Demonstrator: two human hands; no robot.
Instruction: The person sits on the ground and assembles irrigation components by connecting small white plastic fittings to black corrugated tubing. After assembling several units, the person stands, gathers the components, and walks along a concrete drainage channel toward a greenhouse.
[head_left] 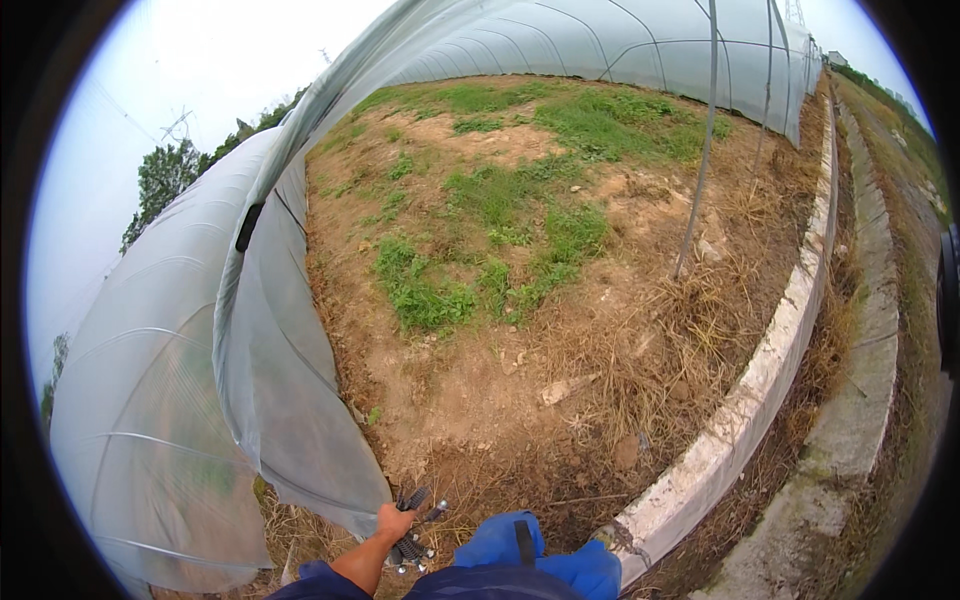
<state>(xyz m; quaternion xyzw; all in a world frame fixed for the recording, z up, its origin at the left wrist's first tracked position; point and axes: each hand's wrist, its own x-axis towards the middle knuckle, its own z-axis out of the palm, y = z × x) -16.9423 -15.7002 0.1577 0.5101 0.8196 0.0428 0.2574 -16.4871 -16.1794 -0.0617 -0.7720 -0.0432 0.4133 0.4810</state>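
Note:
My left hand [394, 521] reaches in from the bottom edge, its fingers closed round a bundle of dark, slender pieces with shiny metal-looking ends [410, 548]. Their exact kind is too small to make out. Right beside this hand is the lower corner of a translucent plastic greenhouse sheet [320, 470]. Whether the fingers also touch the sheet, I cannot tell. My right hand does not show. Blue legwear [500, 540] with a black strip appears at the bottom middle.
Bare brown soil with green weeds [430, 290] lies under the plastic tunnel [560, 50]. A thin metal pole [706, 150] stands at the right, near dry straw [700, 320]. A low whitish concrete kerb [740, 420] curves along the right, with a ditch wall [850, 420] beyond.

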